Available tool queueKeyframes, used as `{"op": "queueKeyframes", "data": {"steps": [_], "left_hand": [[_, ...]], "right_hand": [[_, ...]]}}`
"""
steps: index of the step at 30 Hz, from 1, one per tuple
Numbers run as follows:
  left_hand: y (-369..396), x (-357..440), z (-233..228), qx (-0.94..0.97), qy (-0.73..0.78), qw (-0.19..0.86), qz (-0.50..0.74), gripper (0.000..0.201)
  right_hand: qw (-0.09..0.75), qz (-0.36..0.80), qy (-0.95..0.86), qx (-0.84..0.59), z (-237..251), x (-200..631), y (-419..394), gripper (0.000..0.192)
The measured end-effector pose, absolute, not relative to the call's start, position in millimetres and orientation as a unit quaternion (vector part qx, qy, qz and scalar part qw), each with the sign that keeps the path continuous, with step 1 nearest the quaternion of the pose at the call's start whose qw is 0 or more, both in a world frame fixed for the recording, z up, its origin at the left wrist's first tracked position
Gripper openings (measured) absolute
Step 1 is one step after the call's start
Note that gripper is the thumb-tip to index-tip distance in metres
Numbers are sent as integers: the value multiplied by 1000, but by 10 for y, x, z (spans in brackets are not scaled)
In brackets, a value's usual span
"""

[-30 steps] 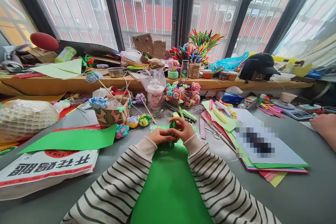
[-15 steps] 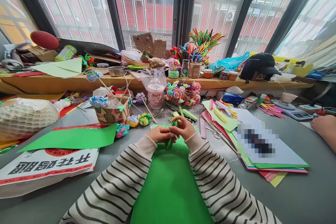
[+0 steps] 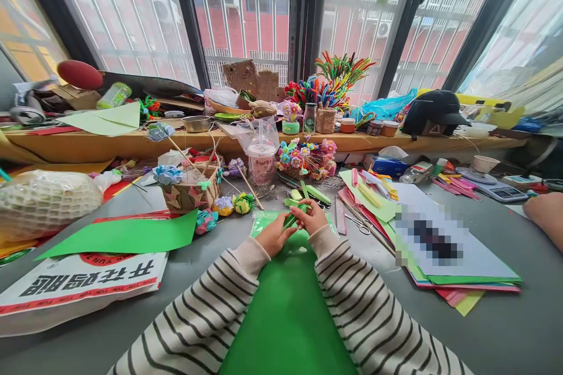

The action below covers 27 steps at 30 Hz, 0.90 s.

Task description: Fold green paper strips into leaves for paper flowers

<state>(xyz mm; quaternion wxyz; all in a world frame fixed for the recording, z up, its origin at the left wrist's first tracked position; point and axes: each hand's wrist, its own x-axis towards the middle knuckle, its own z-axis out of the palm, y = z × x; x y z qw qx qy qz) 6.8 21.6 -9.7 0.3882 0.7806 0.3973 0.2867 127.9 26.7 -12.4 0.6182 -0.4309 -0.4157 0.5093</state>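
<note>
A small bundle of thin green strands [image 3: 292, 220] is held between both hands, above the table's middle. My left hand [image 3: 273, 235] is closed around its lower left part, and its palm hides that end. From the right, the fingertips of my right hand [image 3: 314, 218] pinch the upper part. Whether the strands are wire or cord I cannot tell. Below the hands lies a large green sheet [image 3: 292, 310], with a clear plastic packet [image 3: 260, 221] at its far end. Light green strips [image 3: 317, 193] lie just beyond my right hand.
To the left are a basket [image 3: 187, 198] of paper flowers, a green paper sheet [image 3: 127, 231] and a white printed bag [image 3: 88, 299]. Rightward lie scissors [image 3: 364, 227], a ruler [image 3: 340, 217] and stacked papers [image 3: 479, 266]. Another person's hand [image 3: 545, 217] rests at the right edge. A drink cup [image 3: 263, 164] stands ahead.
The bundle has turned from hanging downward to a slant pointing up and right. My left hand has shifted right and slightly down, and now covers the bundle's lower end.
</note>
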Motion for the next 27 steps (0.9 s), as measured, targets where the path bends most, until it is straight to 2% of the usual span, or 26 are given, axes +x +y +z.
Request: {"op": "queueKeyframes", "data": {"steps": [3,7,11,14,18,22,27], "left_hand": [[266,35,-161,807,414,318,276,25],[330,-40,-212,832,393,302,251,19],[335,-146,-186,848,351,323,228,17],[304,-197,-157,857,323,328,230,20],[256,-209,-163,878,315,260,251,25],[253,-208,-235,881,328,192,282,31],[298,-262,-326,906,319,97,260,31]], "right_hand": [[615,515,-394,-448,-196,1274,285,40],[567,491,-451,-483,-230,1367,225,38],[467,345,-673,-457,-150,1554,108,35],[423,246,-770,-409,-106,1634,63,25],[409,178,-808,-384,-168,1638,72,20],[409,152,-807,-398,-305,1617,115,19],[387,138,-814,-412,-398,1605,146,19]]}}
